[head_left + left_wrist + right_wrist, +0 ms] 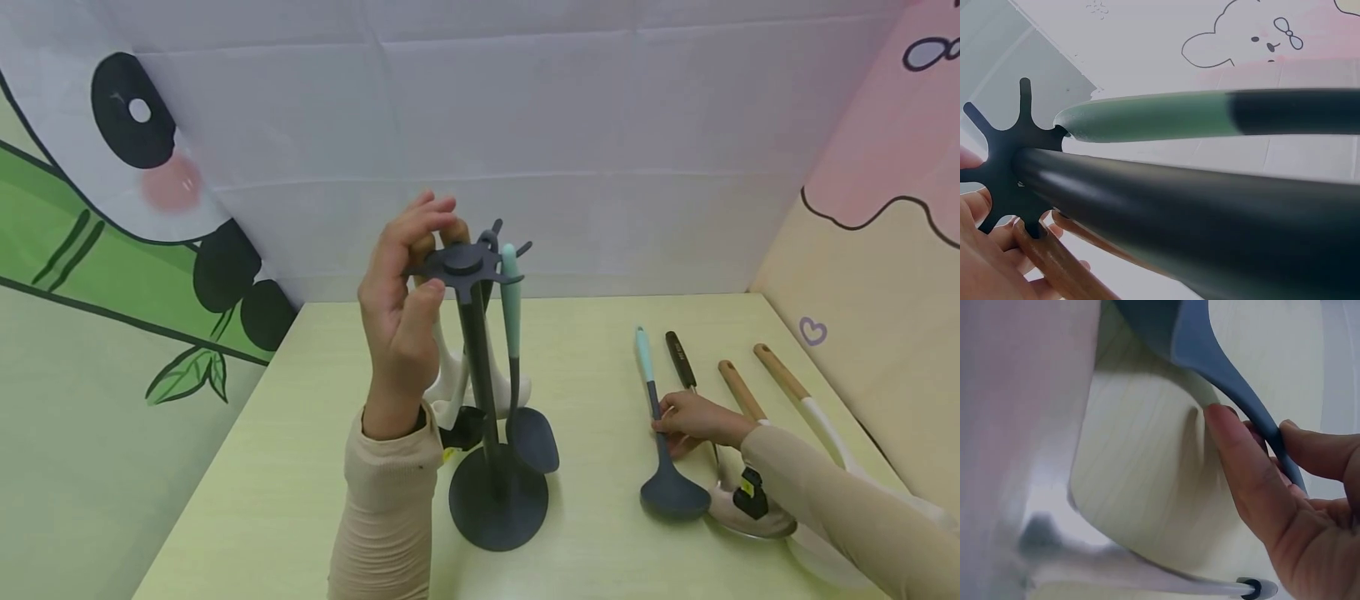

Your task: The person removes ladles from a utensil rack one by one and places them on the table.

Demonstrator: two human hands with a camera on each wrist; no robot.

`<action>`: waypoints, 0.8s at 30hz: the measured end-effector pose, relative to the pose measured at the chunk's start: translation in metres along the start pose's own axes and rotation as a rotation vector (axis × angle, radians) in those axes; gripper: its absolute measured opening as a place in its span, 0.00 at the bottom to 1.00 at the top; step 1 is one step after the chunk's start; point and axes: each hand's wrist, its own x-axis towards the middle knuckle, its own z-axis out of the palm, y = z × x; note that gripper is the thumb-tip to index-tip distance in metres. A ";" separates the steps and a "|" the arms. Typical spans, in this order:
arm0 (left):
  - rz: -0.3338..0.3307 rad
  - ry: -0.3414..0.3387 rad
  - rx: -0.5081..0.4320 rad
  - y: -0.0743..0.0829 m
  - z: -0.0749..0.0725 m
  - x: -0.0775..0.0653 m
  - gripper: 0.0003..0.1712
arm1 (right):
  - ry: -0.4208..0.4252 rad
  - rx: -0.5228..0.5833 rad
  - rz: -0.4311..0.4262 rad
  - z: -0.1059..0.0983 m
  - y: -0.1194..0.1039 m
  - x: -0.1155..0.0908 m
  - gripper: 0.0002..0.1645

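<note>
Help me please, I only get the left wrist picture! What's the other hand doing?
Observer: The right hand is pinching the shaft of a dark ladle with a light blue handle, as the head view shows.
Operator: Ooh! Is anything lying next to that one?
Observer: Yes, a shiny metal utensil with a dark handle lies right beside it.
Operator: And I can see a green handle hanging on the stand. What's at its other end?
Observer: A broad, dark head, hanging down near the bottom of the stand.
</note>
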 end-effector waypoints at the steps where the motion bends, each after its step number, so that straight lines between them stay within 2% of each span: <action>1: 0.001 0.000 -0.001 0.000 0.000 0.000 0.24 | -0.004 -0.004 0.007 -0.001 0.000 0.000 0.10; 11: 0.001 -0.002 -0.006 0.001 0.000 0.001 0.24 | -0.015 -0.024 0.081 -0.002 0.006 0.004 0.07; 17: -0.002 -0.003 -0.003 0.001 0.000 0.001 0.24 | -0.016 -0.062 0.096 -0.002 0.003 0.005 0.07; 24: -0.018 -0.006 0.049 0.002 -0.002 -0.002 0.24 | -0.005 -0.165 0.147 -0.001 -0.003 0.006 0.08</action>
